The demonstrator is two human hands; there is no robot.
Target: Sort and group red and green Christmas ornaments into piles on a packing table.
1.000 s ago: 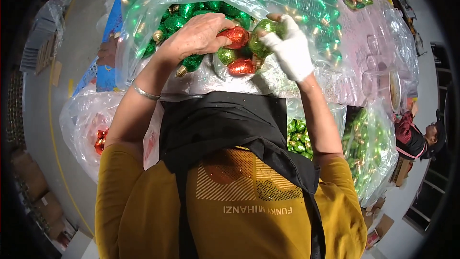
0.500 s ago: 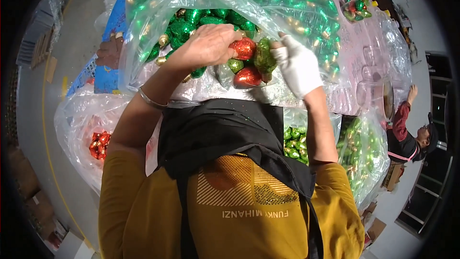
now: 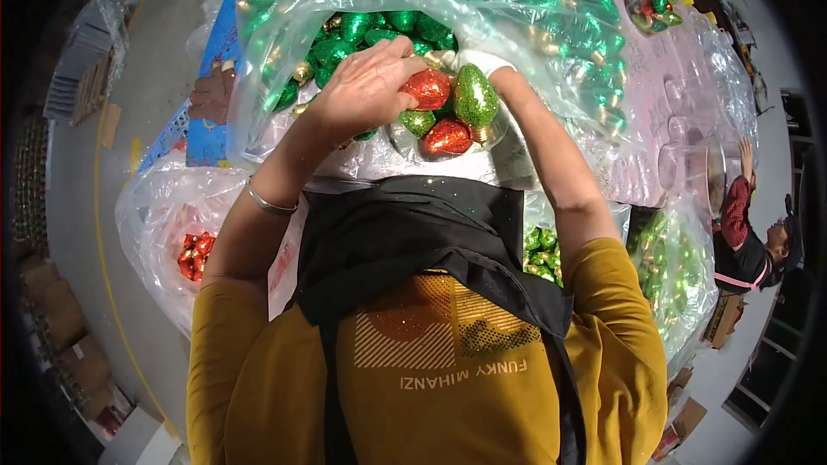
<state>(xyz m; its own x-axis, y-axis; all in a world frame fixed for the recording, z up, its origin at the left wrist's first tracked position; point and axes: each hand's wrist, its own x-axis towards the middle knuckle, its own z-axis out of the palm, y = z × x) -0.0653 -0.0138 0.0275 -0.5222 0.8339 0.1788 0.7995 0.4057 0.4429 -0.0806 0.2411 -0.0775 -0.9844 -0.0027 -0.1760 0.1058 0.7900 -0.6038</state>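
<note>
My left hand (image 3: 366,82), bare, has its thumb and fingers closed around a red glitter bulb ornament (image 3: 426,89). Beside it a light green glitter bulb ornament (image 3: 475,96) stands with its gold cap downward. Another red bulb ornament (image 3: 446,137) and a smaller-looking light green one (image 3: 418,123) lie below, in what looks like a clear plastic container. My right hand (image 3: 484,62), in a white glove, reaches into the mouth of a clear plastic bag (image 3: 482,9) behind the light green ornament; its fingers are hidden. Dark green bulb ornaments (image 3: 332,52) fill the bag's opening.
A clear container of mixed ornaments (image 3: 655,7) stands at the far right of the table. Bags of red ornaments (image 3: 196,254) and light green ornaments (image 3: 543,254) sit on either side of me. A brown glove (image 3: 213,95) lies at left. A co-worker (image 3: 758,237) is at right.
My right hand has left the light green ornament and moved forward into the bag. That ornament now stands upright among the others. My left hand remains at the red ornament.
</note>
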